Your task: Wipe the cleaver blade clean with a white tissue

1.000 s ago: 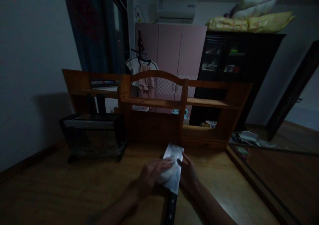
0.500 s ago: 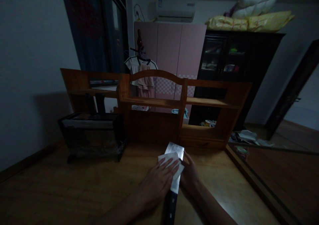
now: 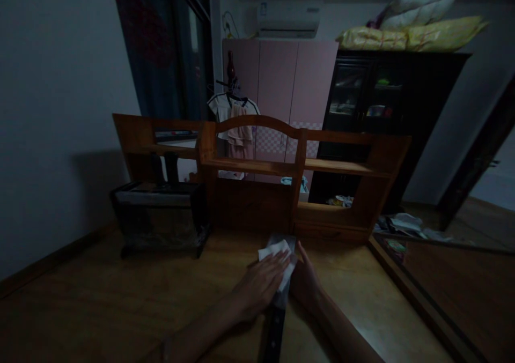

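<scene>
A kitchen knife (image 3: 280,300) with a broad blade and a black riveted handle (image 3: 276,328) is held over the wooden tabletop, its handle toward me. My left hand (image 3: 263,282) presses a folded white paper tissue (image 3: 277,249) onto the upper face of the blade, fingers laid together over it. At the blade's right edge, my right hand (image 3: 306,282) supports the knife, with its thumb side up and most fingers hidden behind or under the metal. To the left stands a black knife block (image 3: 161,221) with dark handles (image 3: 171,169) sticking up from its top.
A wooden shelf unit (image 3: 253,167) runs along the back of the tabletop (image 3: 181,304). A raised wooden edge (image 3: 418,304) borders it on the right. Behind are a pink wardrobe (image 3: 277,84), a dark cabinet (image 3: 422,100) and hanging clothes (image 3: 237,119).
My left hand and the tissue have moved slightly up the blade. The blade has tilted and looks darker. My right hand stays at its edge, and the view has shifted slightly.
</scene>
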### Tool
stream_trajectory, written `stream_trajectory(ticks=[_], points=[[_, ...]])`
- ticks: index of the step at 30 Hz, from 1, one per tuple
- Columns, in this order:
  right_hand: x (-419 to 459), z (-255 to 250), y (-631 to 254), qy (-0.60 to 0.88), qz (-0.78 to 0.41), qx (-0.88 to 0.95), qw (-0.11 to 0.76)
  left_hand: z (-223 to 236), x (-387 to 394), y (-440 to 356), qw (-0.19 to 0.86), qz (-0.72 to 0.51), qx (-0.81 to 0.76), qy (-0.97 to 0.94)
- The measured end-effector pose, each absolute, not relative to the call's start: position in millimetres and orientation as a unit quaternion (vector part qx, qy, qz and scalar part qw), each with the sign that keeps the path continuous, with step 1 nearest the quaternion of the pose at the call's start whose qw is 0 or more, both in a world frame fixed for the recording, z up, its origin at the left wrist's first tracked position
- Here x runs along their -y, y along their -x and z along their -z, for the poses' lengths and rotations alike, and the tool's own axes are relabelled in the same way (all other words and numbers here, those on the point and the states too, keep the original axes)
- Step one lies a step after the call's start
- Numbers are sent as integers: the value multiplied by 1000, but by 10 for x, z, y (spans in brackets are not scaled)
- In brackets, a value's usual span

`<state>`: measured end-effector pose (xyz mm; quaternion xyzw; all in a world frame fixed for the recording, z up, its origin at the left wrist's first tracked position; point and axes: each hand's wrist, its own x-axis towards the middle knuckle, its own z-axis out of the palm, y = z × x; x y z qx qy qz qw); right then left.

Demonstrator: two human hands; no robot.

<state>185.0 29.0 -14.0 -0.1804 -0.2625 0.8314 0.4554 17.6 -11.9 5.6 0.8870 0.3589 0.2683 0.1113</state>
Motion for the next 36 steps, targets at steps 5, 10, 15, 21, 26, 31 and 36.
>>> stream_trajectory(ticks=[5,10,15,21,26,31,36], points=[[-321,184,-1880,174,-841,251,447,-84,28,-213,58,-227,-363,-902],[-262,114,-1870,182,-839,250,447,-21,-353,-288,47,-213,-405,-888],[-225,70,-1867,177,-838,256,449,60,-574,-446,38,-239,-446,-862],[-312,159,-1838,141,-808,208,532,-25,-297,-699,-31,-249,-400,-881],[-338,216,-1868,147,-805,180,546,-63,-263,-824,-50,-214,-396,-891],[-300,161,-1884,107,-821,178,532,-96,-496,-793,-63,-208,-442,-871],[-224,36,-1879,129,-851,173,479,-116,-622,-684,-77,-203,-468,-857]])
